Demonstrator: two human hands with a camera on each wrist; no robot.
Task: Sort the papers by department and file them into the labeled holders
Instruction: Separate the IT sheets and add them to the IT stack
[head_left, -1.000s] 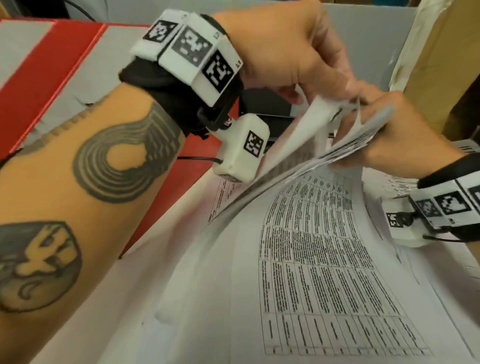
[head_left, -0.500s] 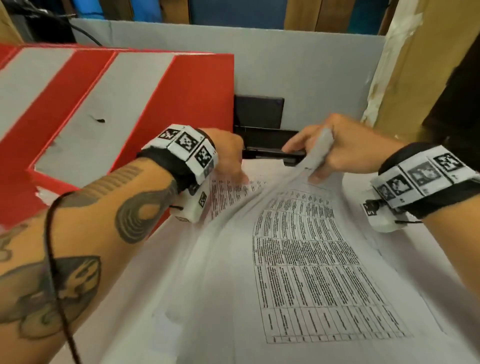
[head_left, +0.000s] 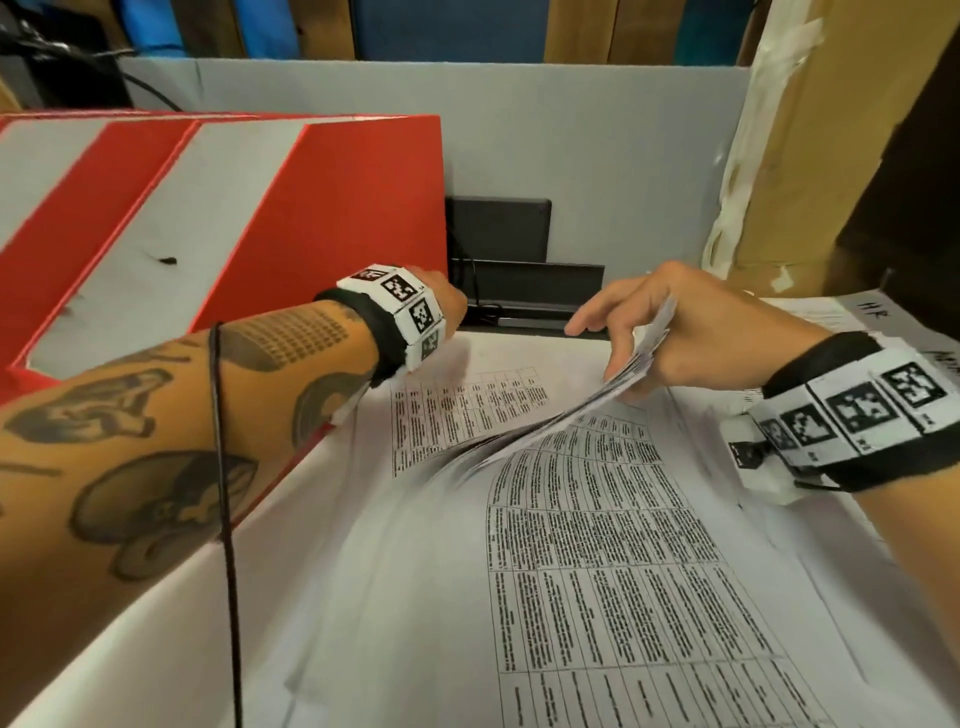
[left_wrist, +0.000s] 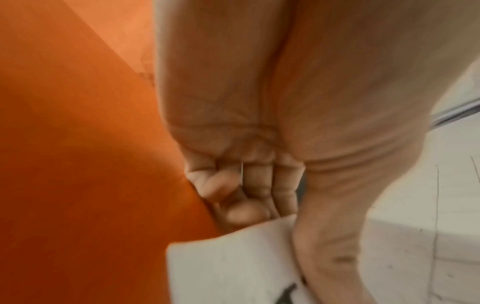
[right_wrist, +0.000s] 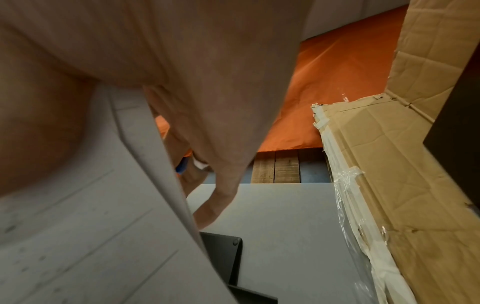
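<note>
- At the far edge of the bench (head_left: 130, 613), we hold up the far end of a sheaf of white printed sheets (head_left: 613, 400) with our right hand (head_left: 691, 338), fingers and thumb pinched round it.
- Its long axis runs from that far-right grip down and left into the stack of table-printed papers (head_left: 597, 571) spread flat toward us.
- Our left hand (head_left: 447, 306) sits at the stack's far-left corner beside the red-and-white striped box (head_left: 260, 208); the left wrist view shows its fingers curled, with a white sheet corner (left_wrist: 233, 257) just below them. We cannot tell whether it grips that sheet.
- The right hand is nearer the lifted sheaf, so we judge the next page turn hangs on it.
- The black slotted holder (head_left: 519, 270) stands just beyond both hands; its labels are hidden.
- Handwritten marks at far right (head_left: 878, 312) are cut off and hard to read.
</note>
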